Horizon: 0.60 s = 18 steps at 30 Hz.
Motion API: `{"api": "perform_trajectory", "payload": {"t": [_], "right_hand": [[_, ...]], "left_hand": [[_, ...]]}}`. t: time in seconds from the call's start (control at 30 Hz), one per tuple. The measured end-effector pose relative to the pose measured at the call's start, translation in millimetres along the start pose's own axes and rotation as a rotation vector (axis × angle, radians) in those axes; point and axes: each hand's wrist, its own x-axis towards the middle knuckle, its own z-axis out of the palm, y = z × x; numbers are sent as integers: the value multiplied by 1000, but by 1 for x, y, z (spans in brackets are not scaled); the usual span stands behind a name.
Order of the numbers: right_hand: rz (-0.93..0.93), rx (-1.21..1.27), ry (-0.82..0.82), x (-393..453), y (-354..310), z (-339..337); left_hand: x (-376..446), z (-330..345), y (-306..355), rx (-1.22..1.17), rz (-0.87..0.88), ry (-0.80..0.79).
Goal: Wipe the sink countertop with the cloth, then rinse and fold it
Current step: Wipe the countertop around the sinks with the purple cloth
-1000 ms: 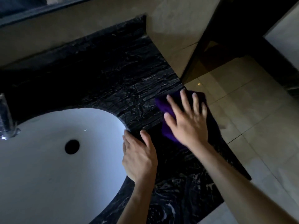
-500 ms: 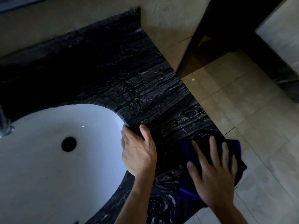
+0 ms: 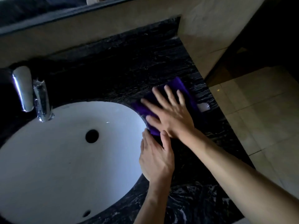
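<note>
A purple cloth [image 3: 182,85] lies flat on the black marble countertop [image 3: 129,65], right of the white oval sink [image 3: 56,159]. My right hand [image 3: 169,112] presses down on the cloth with fingers spread, its near corner close to the sink rim. My left hand [image 3: 156,157] rests flat on the sink's right rim, fingers together, holding nothing. A white label [image 3: 204,107] shows at the cloth's right edge.
A chrome faucet [image 3: 32,94] stands at the back left of the sink. A beige wall [image 3: 205,29] bounds the countertop at the back right. The countertop's right edge drops to a tiled floor [image 3: 262,113].
My right hand has slid the cloth from the near right edge of the countertop back and leftward, up to the sink rim. My left hand has stayed on the rim.
</note>
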Motion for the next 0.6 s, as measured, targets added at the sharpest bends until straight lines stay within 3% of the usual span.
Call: {"api": "perform_trajectory", "payload": {"t": [0.07, 0.23, 0.33, 0.6], "right_hand": [[-115, -2, -35, -37, -3, 2], [-44, 7, -34, -117, 1, 2], [32, -17, -71, -77, -4, 3], [163, 21, 73, 86, 2, -8]], "left_hand": [[-1, -1, -1, -64, -24, 18], [-2, -2, -3, -90, -68, 42], [0, -3, -1, -113, -37, 20], [-2, -1, -4, -61, 26, -55]]}}
